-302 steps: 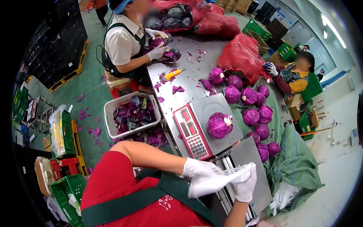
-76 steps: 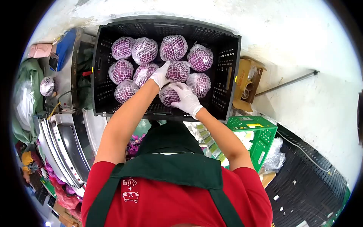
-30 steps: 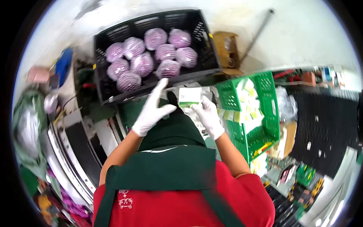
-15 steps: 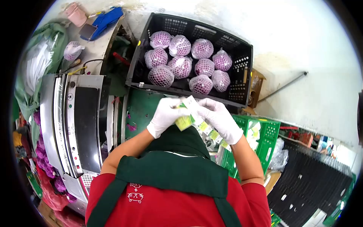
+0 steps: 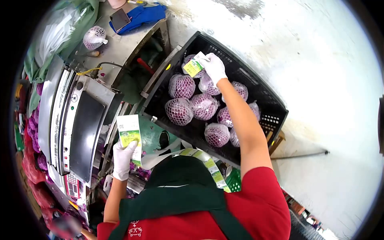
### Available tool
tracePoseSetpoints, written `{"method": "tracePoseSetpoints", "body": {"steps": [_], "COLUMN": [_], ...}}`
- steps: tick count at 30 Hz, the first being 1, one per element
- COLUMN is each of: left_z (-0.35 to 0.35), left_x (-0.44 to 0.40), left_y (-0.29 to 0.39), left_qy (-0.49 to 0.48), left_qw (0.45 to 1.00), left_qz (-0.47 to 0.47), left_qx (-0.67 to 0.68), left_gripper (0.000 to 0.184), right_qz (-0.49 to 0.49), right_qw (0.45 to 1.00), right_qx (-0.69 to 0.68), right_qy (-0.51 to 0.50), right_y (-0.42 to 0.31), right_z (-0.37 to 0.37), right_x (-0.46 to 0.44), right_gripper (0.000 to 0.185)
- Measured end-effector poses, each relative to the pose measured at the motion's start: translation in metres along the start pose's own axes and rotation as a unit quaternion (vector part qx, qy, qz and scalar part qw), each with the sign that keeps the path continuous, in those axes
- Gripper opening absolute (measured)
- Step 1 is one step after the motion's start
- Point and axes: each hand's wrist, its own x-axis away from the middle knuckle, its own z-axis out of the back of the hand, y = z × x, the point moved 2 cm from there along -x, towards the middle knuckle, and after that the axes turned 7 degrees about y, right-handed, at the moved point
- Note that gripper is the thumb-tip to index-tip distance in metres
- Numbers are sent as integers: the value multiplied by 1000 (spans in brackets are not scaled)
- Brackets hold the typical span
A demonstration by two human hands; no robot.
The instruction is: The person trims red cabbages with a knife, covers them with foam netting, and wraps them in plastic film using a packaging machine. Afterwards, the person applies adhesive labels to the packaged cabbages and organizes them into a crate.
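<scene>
Pinching a small green-and-white label (image 5: 193,68) by its edge, the right hand (image 5: 215,67) was out over the black crate (image 5: 256,86), close to its top corner, thumb and fingers narrowed right down on the paper. Underneath lay a netted cabbage (image 5: 186,61); whether label and cabbage touched, the view didn't tell. And the left hand (image 5: 123,158), outside the crate and off its left corner, had a label strip (image 5: 129,125) clamped between thumb and fingers, printed face showing! Light stuff, that, thin and bendy by the look of it: a run of labels curved round in front of the dark green apron (image 5: 174,176) toward a green crate (image 5: 234,180) by the black crate's bottom corner. Paper so flimsy probably wanted a fingertip pinch at the very rim, as it could crease, and if the back was tacky it could cling to the gloved fingers. The other cabbages (image 5: 205,106), well, a different proposition: round, firm, likely weighty, best cupped from both sides, the netting offering some purchase. They sat clustered along the crate's left and lower edges. Another cabbage (image 5: 94,37), netted too, rested up on the metal table (image 5: 120,46).
</scene>
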Motion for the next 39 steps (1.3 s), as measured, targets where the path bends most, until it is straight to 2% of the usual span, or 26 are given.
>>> {"method": "tracePoseSetpoints", "body": {"steps": [1,2,4,6,8,9,10,12,13,14,15,16,18,20,21,24,26,28,29,30,31,32,34,35,37,39], "left_z": [1,1,-10,-18,-27,-36,-42,-45,-47,-48,-52,-56,-59,-68,-83,-68,-60,-73,-74,-75,-72,-66,-52,-45,-33,-25], "left_x": [2,4,11,14,10,10,9,1,-2,-7,-10,-13,-18,-15,-11,-25,-33,-17,-11,-4,7,12,12,9,6,4], "left_y": [-1,-9,-15,-25,-37,-31,-30,-28,-26,-24,-16,-9,-14,-3,7,2,-13,1,-18,-36,-32,-41,-45,-49,-40,-42], "left_qy": [1,14,29,7,-14,-27,-28,-45,-49,-53,-59,-69,-86,-127,-55,-79,-35,-28,-54,-79,-135,-135,-74,-40,-41,-50], "left_qw": [999,999,998,996,997,997,996,988,988,988,990,992,991,986,996,995,996,996,994,992,988,987,983,990,993,995], "left_qz": [29,26,18,50,29,53,75,70,75,82,70,55,106,101,36,-44,-41,40,42,43,69,90,167,131,111,89], "left_qx": [-22,-32,-52,-73,-65,-57,-41,-132,-123,-118,-107,-95,-16,-32,65,48,72,74,82,91,-13,-4,33,26,22,2], "left_gripper": [22,21,21,20,17,17,17,16,16,17,17,17,18,17,16,14,14,17,18,23,32,29,26,22,19,21], "right_qz": [8,39,64,127,164,161,180,179,155,159,126,86,167,119,129,218,186,143,109,128,91,113,17,12,-5,-6], "right_qw": [999,985,945,939,968,974,965,958,967,982,981,950,898,922,935,952,962,966,959,966,974,982,992,995,995,981], "right_qx": [44,165,320,317,191,160,192,224,201,98,-43,-177,-176,-69,-59,16,18,-58,-87,-86,-111,-48,-67,-21,38,188], "right_qy": [4,-43,-24,40,-14,-20,22,-5,-32,-29,-139,-241,-367,-361,-325,-215,-199,-208,-247,-207,-176,-144,-107,-94,-91,-47], "right_y": [4,12,5,-1,1,24,34,32,5,-20,-46,-68,-102,-117,-119,-122,-133,-128,-122,-102,-103,-81,-43,-36,-23,-9], "right_z": [-13,-21,-24,-35,-46,-68,-81,-81,-63,-50,-39,-23,0,11,13,13,23,23,23,13,20,14,-8,-18,-36,-54], "right_x": [-12,-22,-22,-23,-14,-10,-7,-12,1,19,46,77,141,175,187,212,218,211,202,186,165,138,98,87,73,73], "right_gripper": [38,43,46,51,56,61,71,71,63,51,46,41,32,28,28,32,28,23,19,17,13,15,25,32,51,51]}}
